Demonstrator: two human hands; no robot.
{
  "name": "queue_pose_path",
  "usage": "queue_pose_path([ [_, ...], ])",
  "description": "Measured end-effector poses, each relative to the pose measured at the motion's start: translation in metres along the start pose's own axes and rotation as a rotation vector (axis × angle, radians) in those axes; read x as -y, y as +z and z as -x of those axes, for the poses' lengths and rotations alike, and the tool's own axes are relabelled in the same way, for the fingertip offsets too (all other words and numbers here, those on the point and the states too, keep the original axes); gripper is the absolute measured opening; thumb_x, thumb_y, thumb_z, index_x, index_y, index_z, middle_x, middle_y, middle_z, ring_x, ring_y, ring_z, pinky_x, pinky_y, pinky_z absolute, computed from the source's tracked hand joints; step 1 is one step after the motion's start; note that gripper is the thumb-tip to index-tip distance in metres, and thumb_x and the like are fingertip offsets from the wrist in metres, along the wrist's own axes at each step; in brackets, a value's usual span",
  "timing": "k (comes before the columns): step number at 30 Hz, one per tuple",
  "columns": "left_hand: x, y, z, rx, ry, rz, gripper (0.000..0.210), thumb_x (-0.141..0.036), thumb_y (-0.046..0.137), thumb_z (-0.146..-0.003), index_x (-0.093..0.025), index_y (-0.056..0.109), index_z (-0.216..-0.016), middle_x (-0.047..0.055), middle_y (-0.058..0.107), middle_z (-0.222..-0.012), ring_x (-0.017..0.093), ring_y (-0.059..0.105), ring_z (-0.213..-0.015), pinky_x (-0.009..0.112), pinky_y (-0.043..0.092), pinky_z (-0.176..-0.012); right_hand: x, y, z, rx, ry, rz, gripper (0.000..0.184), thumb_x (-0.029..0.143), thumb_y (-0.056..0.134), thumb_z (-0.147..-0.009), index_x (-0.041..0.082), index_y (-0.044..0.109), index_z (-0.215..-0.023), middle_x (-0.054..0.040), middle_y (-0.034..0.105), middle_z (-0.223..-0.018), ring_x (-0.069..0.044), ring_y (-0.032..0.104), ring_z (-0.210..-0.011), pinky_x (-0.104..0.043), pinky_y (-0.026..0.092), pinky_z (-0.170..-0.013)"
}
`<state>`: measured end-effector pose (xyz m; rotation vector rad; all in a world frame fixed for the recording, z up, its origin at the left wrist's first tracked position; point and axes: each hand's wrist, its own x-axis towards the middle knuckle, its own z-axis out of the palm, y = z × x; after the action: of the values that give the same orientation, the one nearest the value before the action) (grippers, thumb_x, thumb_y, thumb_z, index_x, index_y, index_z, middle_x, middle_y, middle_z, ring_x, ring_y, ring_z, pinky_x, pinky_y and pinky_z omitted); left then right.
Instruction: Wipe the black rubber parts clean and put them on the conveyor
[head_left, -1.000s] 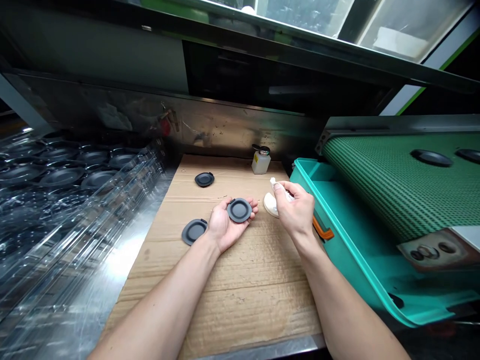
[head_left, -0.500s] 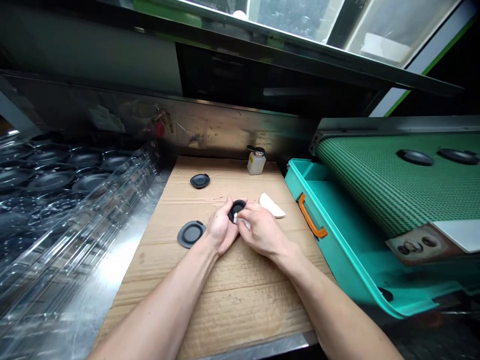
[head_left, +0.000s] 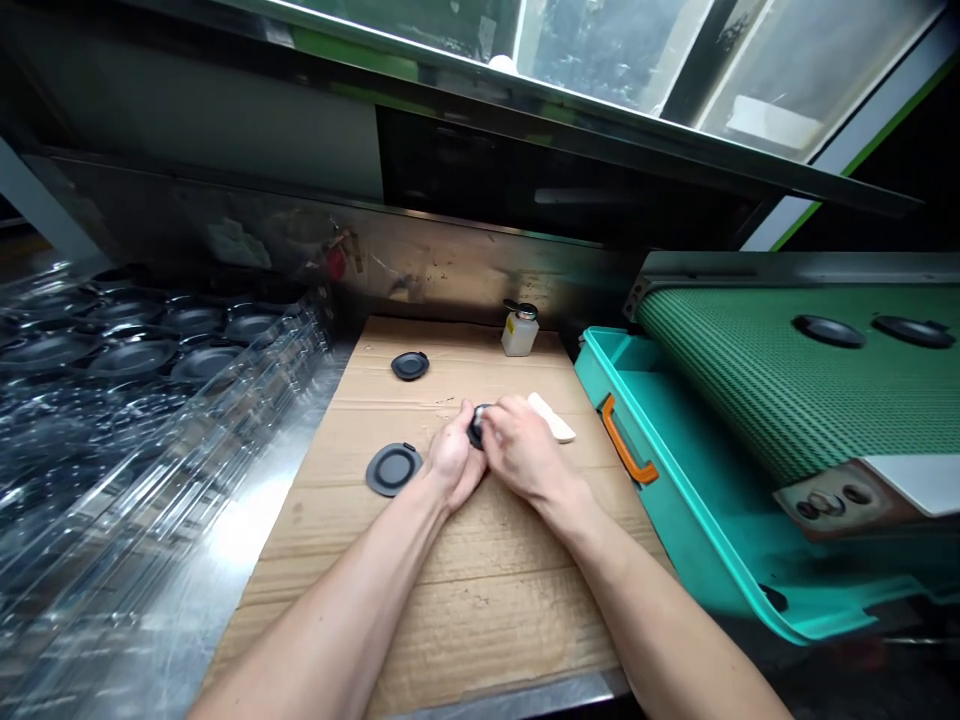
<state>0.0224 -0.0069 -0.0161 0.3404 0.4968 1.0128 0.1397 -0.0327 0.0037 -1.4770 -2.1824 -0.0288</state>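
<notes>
My left hand is closed around a small dark round plastic part, held above the cardboard. My right hand pinches a bit of white wipe against the face of that part; the fingers hide most of both. Left of my hands lies a grey round plastic part with a raised ring, and farther back a second, black one. A white half-round pad rests just beyond my right hand.
A cardboard sheet covers the bench. At its back stands a white pump bottle. To the right are a teal bin with an orange handle and a green conveyor belt carrying black parts. Clear trays with dark parts fill the left.
My right fingers have moved across the face of the held part, covering more of it. The whole view has shifted slightly; the other things have stayed put.
</notes>
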Motion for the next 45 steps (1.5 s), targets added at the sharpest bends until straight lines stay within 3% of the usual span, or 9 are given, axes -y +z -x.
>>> queue_pose_path([
  [2,0.0,0.0,-0.001,-0.013,0.018,0.0,0.034,-0.031,0.041,-0.097,-0.009,0.066,-0.092,0.013,0.071,-0.094,0.021,0.068,-0.093,0.034,0.051,-0.091,-0.001,0.0,0.001,0.035,-0.061,-0.042,0.014,0.016,0.047,-0.09,0.02,0.06,-0.088,-0.0052,0.06,-0.093,-0.018,0.053,-0.089,-0.029,0.043,-0.084],
  [12,0.001,0.002,-0.002,-0.042,0.052,0.01,0.033,-0.03,0.041,-0.097,-0.01,0.066,-0.09,0.012,0.072,-0.093,0.02,0.067,-0.093,0.034,0.052,-0.092,0.005,0.007,-0.009,0.011,0.077,0.116,0.013,0.016,0.042,-0.091,0.019,0.055,-0.09,-0.0081,0.058,-0.091,-0.021,0.052,-0.085,-0.032,0.042,-0.077],
  [17,0.002,0.003,0.0,-0.041,0.048,-0.015,0.028,-0.029,0.046,-0.095,-0.011,0.067,-0.093,0.012,0.072,-0.095,0.021,0.068,-0.094,0.036,0.052,-0.093,0.003,0.005,0.0,0.049,0.029,0.01,0.012,0.016,0.044,-0.091,0.019,0.055,-0.089,-0.0074,0.058,-0.095,-0.019,0.053,-0.088,-0.03,0.043,-0.08],
  [26,0.0,0.002,0.0,-0.041,0.039,0.003,0.03,-0.031,0.043,-0.096,-0.011,0.067,-0.094,0.013,0.072,-0.096,0.021,0.067,-0.096,0.035,0.051,-0.093,0.004,0.007,-0.003,-0.008,0.036,-0.003,0.014,0.018,0.044,-0.092,0.019,0.058,-0.089,-0.0077,0.058,-0.095,-0.02,0.051,-0.09,-0.031,0.041,-0.085],
  [31,-0.001,0.003,0.0,-0.036,0.052,0.028,0.033,-0.03,0.04,-0.097,-0.01,0.066,-0.095,0.015,0.071,-0.1,0.022,0.067,-0.098,0.035,0.051,-0.095,0.012,0.01,-0.001,-0.059,0.134,0.054,0.017,0.02,0.044,-0.092,0.019,0.06,-0.091,-0.0085,0.059,-0.092,-0.022,0.051,-0.088,-0.033,0.04,-0.082],
  [35,-0.007,0.001,-0.002,-0.087,0.004,0.036,0.033,-0.033,0.04,-0.096,-0.01,0.064,-0.101,0.017,0.069,-0.11,0.025,0.066,-0.103,0.04,0.051,-0.094,0.018,0.001,0.006,0.013,0.058,-0.04,0.013,0.022,0.051,-0.088,0.019,0.064,-0.087,-0.0059,0.063,-0.096,-0.02,0.054,-0.091,-0.03,0.039,-0.081],
  [40,-0.014,-0.002,-0.006,-0.127,0.031,0.163,0.038,-0.033,0.034,-0.098,-0.007,0.061,-0.103,0.021,0.065,-0.118,0.029,0.063,-0.111,0.04,0.053,-0.092,-0.012,-0.03,0.012,0.199,0.154,-0.193,0.029,0.038,0.05,-0.092,0.022,0.069,-0.077,0.0001,0.065,-0.072,-0.014,0.055,-0.067,-0.026,0.038,-0.066],
  [42,-0.015,-0.003,-0.007,-0.116,0.016,0.181,0.04,-0.034,0.033,-0.098,-0.006,0.06,-0.104,0.021,0.063,-0.121,0.03,0.062,-0.113,0.04,0.053,-0.092,-0.03,-0.037,0.011,0.073,0.245,-0.135,0.037,0.045,0.046,-0.094,0.022,0.072,-0.082,-0.0032,0.068,-0.083,-0.017,0.058,-0.079,-0.027,0.039,-0.074],
  [45,-0.015,-0.004,-0.007,-0.093,0.012,0.176,0.041,-0.034,0.032,-0.098,-0.006,0.06,-0.106,0.021,0.06,-0.128,0.031,0.06,-0.116,0.04,0.053,-0.091,-0.048,-0.033,0.011,-0.064,0.356,0.061,0.036,0.045,0.048,-0.092,0.021,0.069,-0.111,-0.0095,0.065,-0.112,-0.024,0.055,-0.104,-0.034,0.036,-0.092],
])
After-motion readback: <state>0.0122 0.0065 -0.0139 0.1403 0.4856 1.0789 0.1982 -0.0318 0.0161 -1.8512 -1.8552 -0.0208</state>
